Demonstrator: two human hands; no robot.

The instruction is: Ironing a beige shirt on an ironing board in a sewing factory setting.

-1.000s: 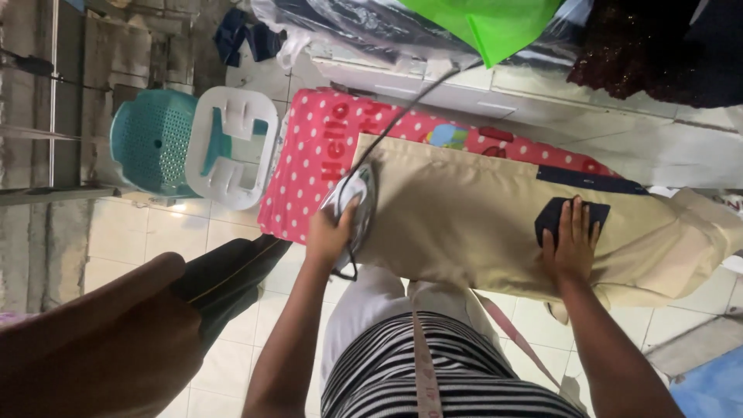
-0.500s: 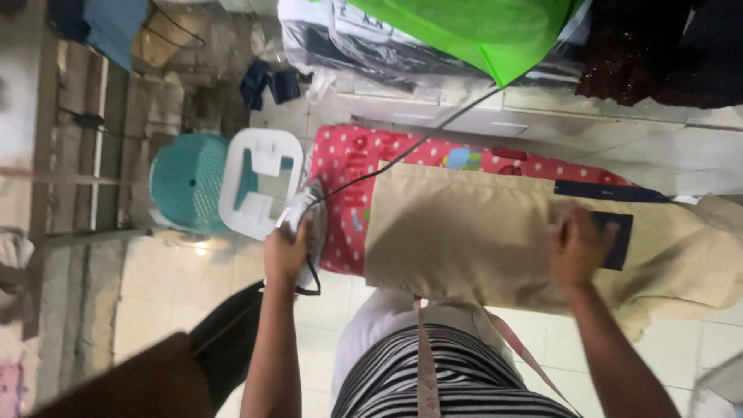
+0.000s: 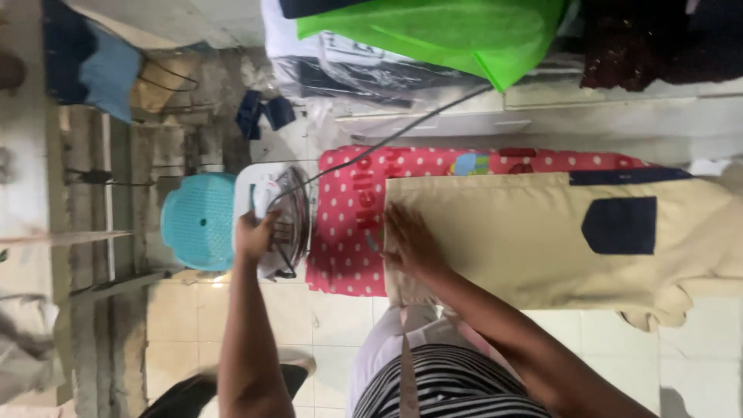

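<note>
Fingers of left hand (image 3: 254,234) curled tight round the iron (image 3: 285,220) handle — iron parked upright off the board's (image 3: 344,232) narrow end, soleplate facing the board. Right hand (image 3: 409,244) spread flat, gripping nothing, on the beige shirt (image 3: 511,232). Shirt's long axis follows the board; hem nearest iron. Best keep cloth taut — cord (image 3: 395,135) clear.

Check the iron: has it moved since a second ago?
Yes. The left hand has carried the iron off the beige garment, past the polka-dot board's end, to the white rest beside the teal stool.
</note>
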